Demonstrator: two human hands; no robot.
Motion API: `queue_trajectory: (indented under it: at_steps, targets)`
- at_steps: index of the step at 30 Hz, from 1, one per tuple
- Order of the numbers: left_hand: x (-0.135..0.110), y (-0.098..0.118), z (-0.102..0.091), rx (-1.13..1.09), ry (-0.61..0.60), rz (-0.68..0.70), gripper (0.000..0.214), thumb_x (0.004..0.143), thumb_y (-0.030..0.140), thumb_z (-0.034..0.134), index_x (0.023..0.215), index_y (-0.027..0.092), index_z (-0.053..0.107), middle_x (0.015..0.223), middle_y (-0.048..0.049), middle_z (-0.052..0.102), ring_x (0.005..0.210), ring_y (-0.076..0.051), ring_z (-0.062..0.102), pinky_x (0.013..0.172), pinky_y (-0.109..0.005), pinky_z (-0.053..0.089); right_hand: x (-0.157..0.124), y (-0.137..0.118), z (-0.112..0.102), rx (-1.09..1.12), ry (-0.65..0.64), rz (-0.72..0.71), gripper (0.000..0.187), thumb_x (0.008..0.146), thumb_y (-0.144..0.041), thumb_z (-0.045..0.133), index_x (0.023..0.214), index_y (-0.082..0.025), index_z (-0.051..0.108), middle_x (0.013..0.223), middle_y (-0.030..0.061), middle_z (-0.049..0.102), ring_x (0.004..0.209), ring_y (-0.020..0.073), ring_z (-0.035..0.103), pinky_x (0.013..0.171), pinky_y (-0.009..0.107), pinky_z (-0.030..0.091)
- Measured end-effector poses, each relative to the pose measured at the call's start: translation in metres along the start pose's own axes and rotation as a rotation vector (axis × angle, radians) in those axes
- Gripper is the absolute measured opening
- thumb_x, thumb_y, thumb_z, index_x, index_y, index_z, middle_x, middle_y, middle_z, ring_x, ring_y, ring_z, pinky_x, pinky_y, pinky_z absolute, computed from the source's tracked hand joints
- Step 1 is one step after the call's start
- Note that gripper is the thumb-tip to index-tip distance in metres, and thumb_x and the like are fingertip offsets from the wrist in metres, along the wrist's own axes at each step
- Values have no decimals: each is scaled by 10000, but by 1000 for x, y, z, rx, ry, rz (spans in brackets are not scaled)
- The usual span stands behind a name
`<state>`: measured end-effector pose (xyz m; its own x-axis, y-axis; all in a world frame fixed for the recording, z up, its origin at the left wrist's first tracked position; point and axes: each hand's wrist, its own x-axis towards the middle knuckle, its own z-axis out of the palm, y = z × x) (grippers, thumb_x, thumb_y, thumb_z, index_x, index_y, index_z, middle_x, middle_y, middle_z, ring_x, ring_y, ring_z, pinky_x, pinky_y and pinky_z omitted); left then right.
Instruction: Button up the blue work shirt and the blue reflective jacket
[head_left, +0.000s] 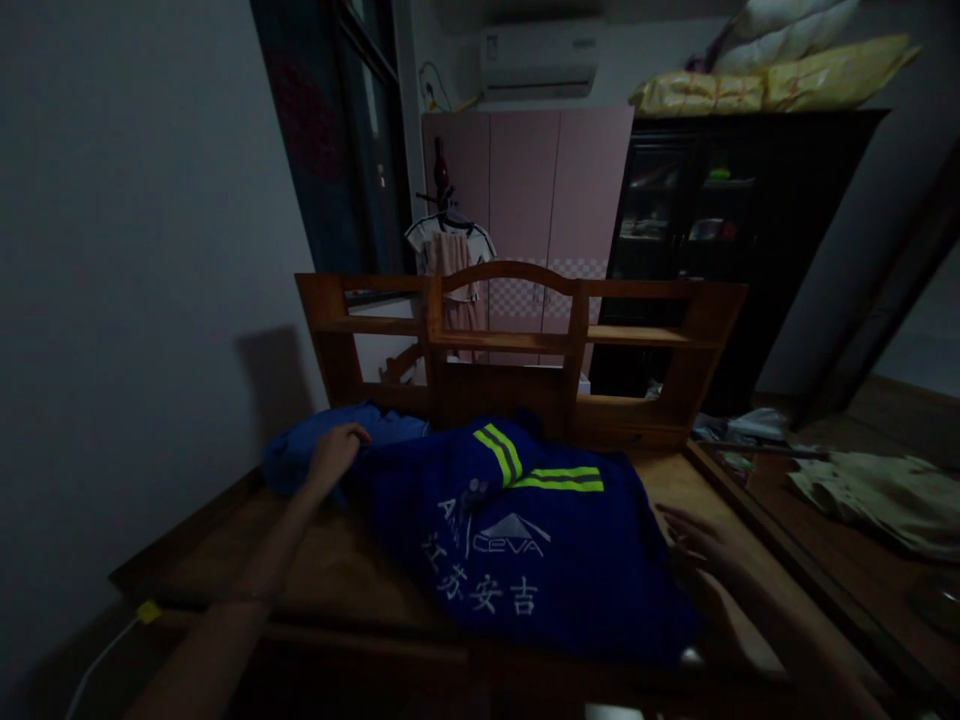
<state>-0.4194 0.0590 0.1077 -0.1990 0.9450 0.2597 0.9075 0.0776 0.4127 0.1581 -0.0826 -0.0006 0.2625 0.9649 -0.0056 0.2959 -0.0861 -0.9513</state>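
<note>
A dark blue work jacket (585,560) with yellow-green reflective stripes, white lettering and Chinese characters lies spread on a wooden desk (315,570). My left hand (339,455) is closed on the jacket's upper left edge, its fingertips partly hidden by the cloth. At the jacket's right edge is my right hand (694,538), its fingers apart and partly curled, beside or just touching the fabric. Behind my left hand, a lighter blue garment (289,455) lies bunched against the wall side.
A wooden shelf rack (510,342) rises along the desk's far edge. To the right, a pale cloth (877,495) lies on a lower surface. A white cable with a yellow plug (148,611) hangs at the near left. Pink wardrobes (525,190) stand farther back. The room is dim.
</note>
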Motion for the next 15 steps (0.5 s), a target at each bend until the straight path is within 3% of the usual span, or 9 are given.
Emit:
queue_trajectory:
  at_steps: [3,6,8,11,13,15]
  targets:
    - [-11,49,14,-25,2,156,361,855,358,393,1047,158,624,1070,-81,657,990,-212,596,899,-305,419,14,22,1,-157,6,-36,554,758,-532,586,1184,-179,562,897,108,636,723,235,635,600,356,534]
    - [-43,108,50,-3,-213,352,579,808,541,482,1244,159,505,1194,-120,592,1080,-243,556,912,-317,416,21,18,26,-394,37,-252,651,783,-544,532,1318,-183,447,1100,138,581,941,266,603,798,410,512]
    - [-69,137,79,114,-322,474,727,730,557,596,1315,158,435,1239,-150,552,1114,-291,527,912,-356,414,18,7,52,-504,-12,-356,651,819,-537,489,1357,-180,402,1195,148,533,1079,278,545,921,422,452]
    - [-100,154,110,249,-332,596,460,797,307,585,1229,166,518,1195,-132,577,1076,-275,542,898,-365,414,7,-4,86,-603,-93,-383,674,837,-526,465,1397,-172,346,1288,154,473,1189,287,469,989,411,401]
    - [-107,150,114,248,-289,619,339,830,141,483,1156,186,564,1169,-93,595,1061,-229,550,907,-338,408,1,1,98,-649,-118,-354,714,821,-540,477,1404,-151,337,1337,172,430,1234,306,427,1008,417,380]
    - [-108,138,105,168,-178,572,359,837,93,435,1156,203,559,1185,-67,588,1082,-198,540,924,-308,401,1,13,102,-676,-121,-318,750,813,-565,473,1407,-130,331,1384,190,376,1278,323,374,1029,432,352]
